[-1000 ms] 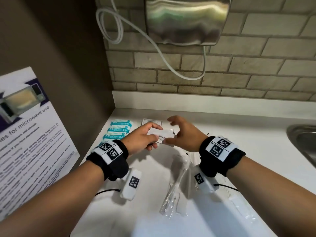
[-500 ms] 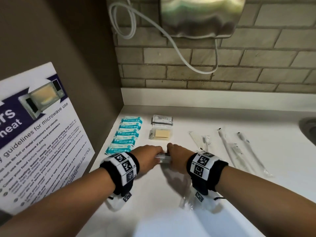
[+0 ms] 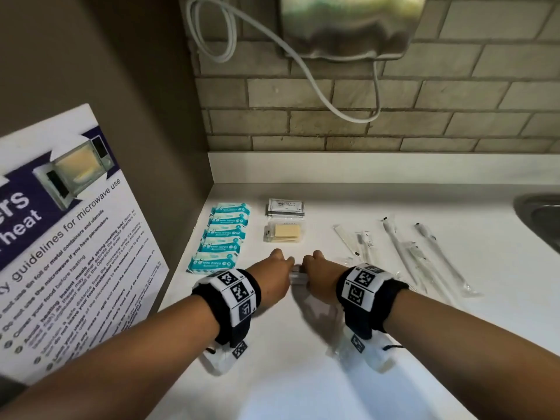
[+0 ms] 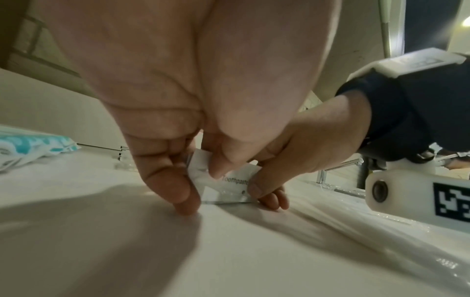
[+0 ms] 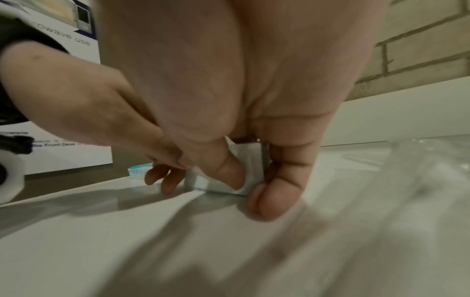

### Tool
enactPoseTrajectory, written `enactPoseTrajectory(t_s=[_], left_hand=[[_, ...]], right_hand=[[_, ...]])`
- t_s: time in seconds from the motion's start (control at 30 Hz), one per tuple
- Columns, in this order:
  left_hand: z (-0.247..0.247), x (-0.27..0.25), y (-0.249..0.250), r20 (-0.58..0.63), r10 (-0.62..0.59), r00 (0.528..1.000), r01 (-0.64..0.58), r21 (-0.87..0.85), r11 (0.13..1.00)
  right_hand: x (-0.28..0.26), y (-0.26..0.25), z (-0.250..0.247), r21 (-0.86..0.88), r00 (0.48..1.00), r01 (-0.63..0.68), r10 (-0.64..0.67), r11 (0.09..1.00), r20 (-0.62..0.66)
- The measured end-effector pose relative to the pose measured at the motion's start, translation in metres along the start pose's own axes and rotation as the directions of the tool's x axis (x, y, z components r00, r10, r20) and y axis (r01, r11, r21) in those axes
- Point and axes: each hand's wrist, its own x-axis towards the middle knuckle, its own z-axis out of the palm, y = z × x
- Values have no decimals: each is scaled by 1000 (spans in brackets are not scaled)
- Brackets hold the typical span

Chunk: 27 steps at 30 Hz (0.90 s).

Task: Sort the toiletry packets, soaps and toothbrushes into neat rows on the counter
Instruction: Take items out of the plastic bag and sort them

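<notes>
Both hands pinch a stack of white toothpaste packets [image 3: 296,275] [image 4: 223,185] [image 5: 235,172] standing on edge on the white counter [image 3: 303,374]. My left hand [image 3: 274,275] [image 4: 193,176] holds its left end, my right hand [image 3: 316,275] [image 5: 250,180] its right end. Behind them lie teal wipe packets [image 3: 222,234] in a column, a pile of shampoo sachets [image 3: 285,207] and clear-wrapped tan soaps [image 3: 286,233]. Wrapped toothbrushes [image 3: 400,253] lie in a row to the right.
A microwave-guidelines poster [image 3: 66,237] leans on the left wall. The steel sink rim [image 3: 542,219] is at the far right. A metal dispenser [image 3: 348,22] with a white cable [image 3: 318,77] hangs on the brick wall above the counter.
Both hands have brought the toothpaste packets down from mid-air to the counter, in front of the soaps. The head view has tilted, revealing the rows behind.
</notes>
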Motion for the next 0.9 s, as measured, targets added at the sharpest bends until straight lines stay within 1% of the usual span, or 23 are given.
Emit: enactPoseTrajectory(t_s=[0.03,0.07,0.1,0.13,0.27,0.33,0.4,0.47,0.53,0.6,0.67,0.73,0.8,0.9], left_hand=[[0,0,-2,-7,-2,1000,2,5,1000],[0,0,-3,-20,0,1000,0,7,1000],[0,-1,-5,-30,3,1000,-3,-7,1000],[0,-1,-6,-41,8,999,-10,-34,999],[-3,-2,-12,-60,15,998,-22,-111,994],[-6,-2,-14,-52,-7,999,-1,-157,988],[-9,-2,-16,-19,-48,999,41,-275,960],[-12,0,-20,18,-87,996,87,-393,916],[-16,3,-25,57,-113,992,126,-492,861],[-19,5,-29,88,-121,989,149,-536,831],[-19,7,-31,85,-134,987,159,-527,835],[-16,10,-31,52,-140,989,148,-436,888],[-15,14,-30,21,-128,992,127,-341,931],[-17,17,-27,9,-71,997,71,-205,976]], right_hand=[[-3,2,-6,53,1000,0,0,999,-12],[-1,5,-7,69,999,10,-7,998,-41],[-3,7,-11,104,999,-6,11,995,-45],[-4,11,-13,147,997,7,5,989,-80],[-4,14,-22,158,995,27,-12,987,-95],[2,14,-24,171,997,9,4,985,-76],[7,14,-28,207,999,-8,18,978,-43],[11,14,-31,260,1000,-15,7,965,29],[16,16,-32,384,995,-33,-4,923,96],[19,18,-33,486,989,-64,-9,872,146],[22,21,-32,561,986,-96,2,822,167],[24,23,-31,629,985,-113,4,769,172],[27,25,-32,626,988,-102,4,773,155],[29,25,-32,559,992,-78,8,825,126]])
